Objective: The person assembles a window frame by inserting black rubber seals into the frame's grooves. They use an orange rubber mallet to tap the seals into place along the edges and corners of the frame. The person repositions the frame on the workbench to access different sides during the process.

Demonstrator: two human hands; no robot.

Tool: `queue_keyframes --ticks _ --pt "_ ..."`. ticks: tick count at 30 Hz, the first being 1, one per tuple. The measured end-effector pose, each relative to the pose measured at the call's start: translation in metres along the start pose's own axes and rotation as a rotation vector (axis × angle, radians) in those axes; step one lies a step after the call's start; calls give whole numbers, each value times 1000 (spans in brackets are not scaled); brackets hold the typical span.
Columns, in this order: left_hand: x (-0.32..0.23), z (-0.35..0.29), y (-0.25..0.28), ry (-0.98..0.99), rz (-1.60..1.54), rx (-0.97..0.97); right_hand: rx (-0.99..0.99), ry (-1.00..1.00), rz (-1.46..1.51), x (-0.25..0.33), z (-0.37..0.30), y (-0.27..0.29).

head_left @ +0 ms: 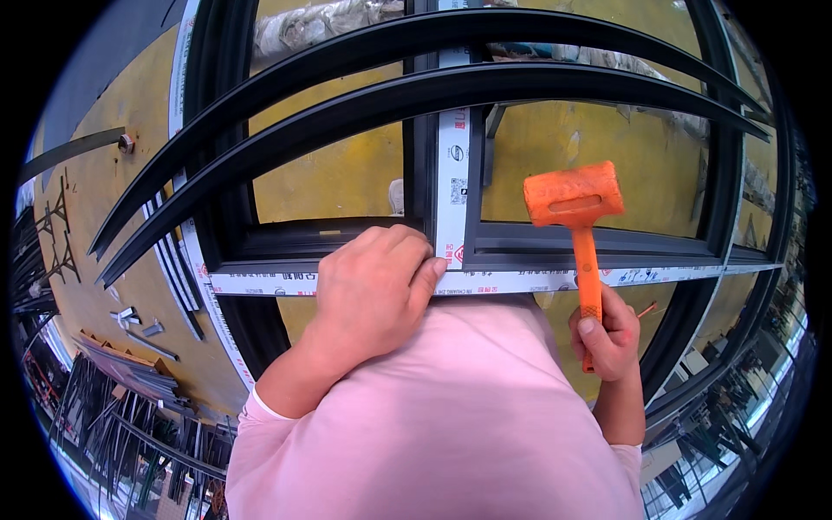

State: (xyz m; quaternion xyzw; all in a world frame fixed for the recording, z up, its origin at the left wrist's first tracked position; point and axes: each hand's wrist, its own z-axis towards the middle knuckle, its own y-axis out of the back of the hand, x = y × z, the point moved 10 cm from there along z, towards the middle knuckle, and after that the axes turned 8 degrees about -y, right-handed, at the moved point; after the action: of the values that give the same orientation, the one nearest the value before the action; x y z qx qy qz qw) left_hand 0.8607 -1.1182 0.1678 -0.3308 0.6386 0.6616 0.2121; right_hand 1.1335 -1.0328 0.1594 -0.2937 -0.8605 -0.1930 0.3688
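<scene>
My right hand (614,336) is wrapped round the handle of an orange mallet (574,194), with its head up above the dark window frame (598,246). The mallet's head has a slot in its side and touches nothing that I can see. Close to my body, my left hand (374,282) is closed over the frame's near crossbar, beside the middle upright. Its fingers bend over the inner edge, and their tips are hidden. White printed protective film (520,282) covers the crossbar's face. Two long dark strips (416,84) lie across the far part of the frame.
Plastic-wrapped bundles (325,21) show through the far openings, over a yellow surface (334,178). At left lie pale metal strips (176,264) and small metal pieces (132,317). Stacks of dark profiles (130,377) stand at the lower left.
</scene>
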Motion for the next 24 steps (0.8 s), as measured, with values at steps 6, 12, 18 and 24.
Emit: queue_keyframes --ticks 6,12,18,24 --pt "6 -1 0 48 -45 41 126 -209 411 -5 -14 -41" --pt "38 23 28 124 58 12 135 -239 748 18 -31 -50" --pt "35 35 22 160 -127 33 -293 -263 806 45 -38 -50" --pt "28 34 19 75 -38 58 91 -503 671 50 -36 -111"
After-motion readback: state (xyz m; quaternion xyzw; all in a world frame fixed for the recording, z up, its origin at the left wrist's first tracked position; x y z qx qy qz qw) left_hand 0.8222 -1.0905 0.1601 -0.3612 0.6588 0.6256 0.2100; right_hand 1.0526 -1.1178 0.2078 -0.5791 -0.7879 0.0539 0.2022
